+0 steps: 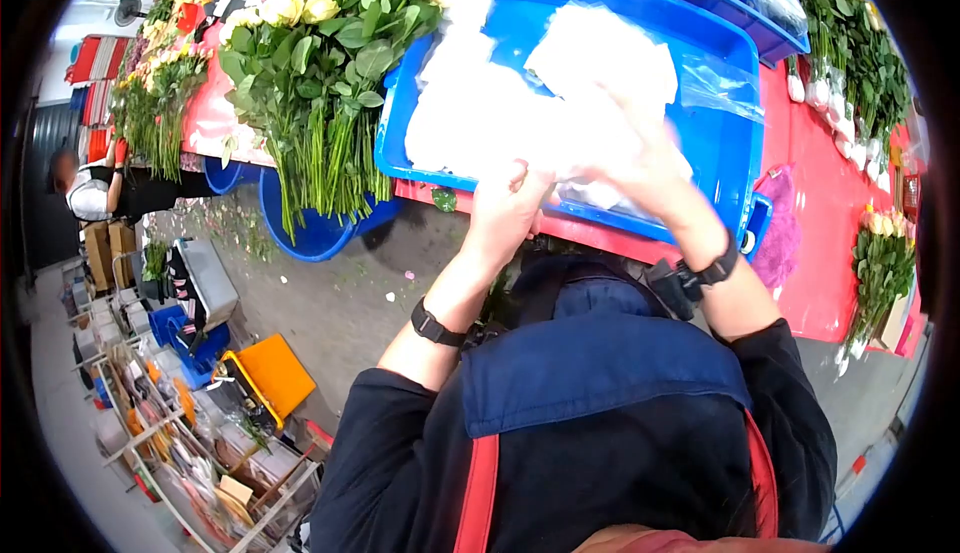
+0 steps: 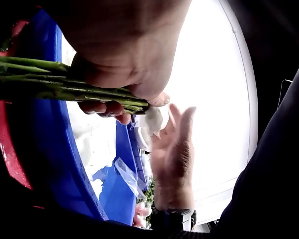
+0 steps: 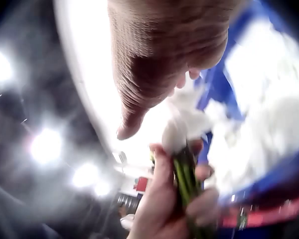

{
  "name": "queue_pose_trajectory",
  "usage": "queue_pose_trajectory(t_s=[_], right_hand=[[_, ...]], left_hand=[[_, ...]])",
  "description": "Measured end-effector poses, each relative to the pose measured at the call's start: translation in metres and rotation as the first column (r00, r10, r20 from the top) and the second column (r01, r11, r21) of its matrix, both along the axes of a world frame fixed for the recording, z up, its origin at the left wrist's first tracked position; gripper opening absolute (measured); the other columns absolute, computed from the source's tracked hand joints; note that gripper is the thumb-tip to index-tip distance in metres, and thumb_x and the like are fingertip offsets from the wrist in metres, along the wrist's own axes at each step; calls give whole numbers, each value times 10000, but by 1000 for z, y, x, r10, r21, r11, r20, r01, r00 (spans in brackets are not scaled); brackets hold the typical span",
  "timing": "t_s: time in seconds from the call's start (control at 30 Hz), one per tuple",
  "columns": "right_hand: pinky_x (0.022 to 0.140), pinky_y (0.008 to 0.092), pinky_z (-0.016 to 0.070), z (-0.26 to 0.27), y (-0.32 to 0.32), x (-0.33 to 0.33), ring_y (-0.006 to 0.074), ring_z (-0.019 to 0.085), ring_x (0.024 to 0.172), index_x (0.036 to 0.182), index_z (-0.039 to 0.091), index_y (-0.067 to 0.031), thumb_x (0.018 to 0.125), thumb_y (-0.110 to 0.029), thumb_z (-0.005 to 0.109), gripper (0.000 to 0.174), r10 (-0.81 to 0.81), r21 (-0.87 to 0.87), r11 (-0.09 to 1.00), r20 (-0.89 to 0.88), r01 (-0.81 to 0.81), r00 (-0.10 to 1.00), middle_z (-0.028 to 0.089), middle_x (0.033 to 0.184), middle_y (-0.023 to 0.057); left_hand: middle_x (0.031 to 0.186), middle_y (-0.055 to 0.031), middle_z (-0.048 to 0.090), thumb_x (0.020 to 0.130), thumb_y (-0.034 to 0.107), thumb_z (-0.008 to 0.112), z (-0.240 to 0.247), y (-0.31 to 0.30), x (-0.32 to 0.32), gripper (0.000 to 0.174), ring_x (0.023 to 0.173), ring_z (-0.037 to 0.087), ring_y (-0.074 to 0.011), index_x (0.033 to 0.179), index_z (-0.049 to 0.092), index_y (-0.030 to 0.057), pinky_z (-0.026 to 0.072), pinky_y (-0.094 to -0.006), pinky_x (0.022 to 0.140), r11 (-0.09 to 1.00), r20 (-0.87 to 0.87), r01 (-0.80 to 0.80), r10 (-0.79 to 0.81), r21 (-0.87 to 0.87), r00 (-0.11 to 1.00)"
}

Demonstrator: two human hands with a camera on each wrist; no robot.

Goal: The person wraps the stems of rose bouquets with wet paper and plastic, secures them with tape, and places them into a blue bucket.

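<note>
My left hand grips a bundle of green stems close to their cut ends, fingers curled around them in the left wrist view. A white, soft-looking wad covers the stem ends, beside the left thumb; it shows too in the right wrist view as a white lump. My right hand is just beyond the wad, fingers extended and thumb apart. Whether its fingertips touch the wad, I cannot tell. Both hands are over the near edge of a blue tray holding white material. Glare hides detail in the head view.
Pale roses with long stems lie at the tray's left, above a blue tub. More wrapped flowers and a pink cloth are on the red table. Another person stands far left.
</note>
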State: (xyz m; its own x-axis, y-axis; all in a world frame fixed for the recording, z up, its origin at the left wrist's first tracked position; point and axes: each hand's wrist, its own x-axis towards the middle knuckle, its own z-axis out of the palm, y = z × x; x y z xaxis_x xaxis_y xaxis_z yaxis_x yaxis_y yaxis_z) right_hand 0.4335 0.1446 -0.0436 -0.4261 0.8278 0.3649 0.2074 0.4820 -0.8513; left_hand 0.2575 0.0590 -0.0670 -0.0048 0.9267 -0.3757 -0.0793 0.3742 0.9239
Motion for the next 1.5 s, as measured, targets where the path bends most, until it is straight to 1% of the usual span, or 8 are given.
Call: queue_pose_trajectory(t_s=[0.17,0.4,0.8,0.97,1.03,1.17,1.33,1.5], right_hand=[[911,351,465,-28,-19,-25,194,586,1069,1177,576,-3,777,-131,739,451,-5,-838,498,-259,-222,966,617,1160,135],[527,228,452,-54,-25,-47,101,600,662,1123,611,-2,829,-193,702,363,-98,-664,615,-600,-426,794,674,935,66],[757,291,495,-45,-1,-32,158,634,841,945,687,5,890,-163,616,190,-78,-780,356,-574,-515,815,685,908,83],[672,292,496,-68,-3,-10,145,607,738,882,686,-6,843,-175,695,174,164,-636,759,-26,-143,986,671,832,47],[726,318,502,-51,-2,-3,206,614,825,907,701,-49,799,-246,729,226,158,-182,978,344,-100,925,673,902,72],[864,382,484,-13,20,-8,338,586,1011,919,702,-57,782,-279,741,264,13,241,961,449,-135,893,651,1058,123],[835,432,486,-97,116,71,380,605,942,997,657,-8,816,-212,683,274,-646,50,735,352,676,677,654,1005,192],[751,447,520,-151,135,133,406,653,857,868,677,26,808,-256,637,291,-453,52,665,821,745,347,672,894,252]], left_hand=[[737,-86,617,1013,469,328,-3,4,7,520,458,473,-103,1008,585,16,380,-241,393,996,334,-11,41,-89,942],[731,-80,596,990,376,345,-4,17,7,417,511,534,-144,1026,576,31,404,-247,426,977,392,-2,87,-214,916],[727,-28,589,968,214,570,-13,22,1,194,581,557,-107,932,582,24,434,-230,514,984,214,-129,153,-126,965],[684,-53,601,943,230,602,-9,40,-20,234,513,540,-105,959,533,8,416,-234,435,966,28,-202,209,-159,977],[661,-39,590,945,240,596,-12,42,-22,244,506,525,-93,978,561,1,399,-223,439,962,-21,-213,212,-173,977],[636,-19,558,952,218,572,-12,38,-21,204,503,510,-82,950,591,16,373,-222,443,970,14,-106,112,-219,994],[725,-51,608,968,167,527,-20,30,-30,208,517,516,-95,1036,594,-18,402,-231,449,986,37,-42,49,-164,998],[870,-83,659,954,157,559,-13,29,-36,236,562,515,-71,1058,564,-55,409,-217,487,980,125,-89,113,-181,986]])
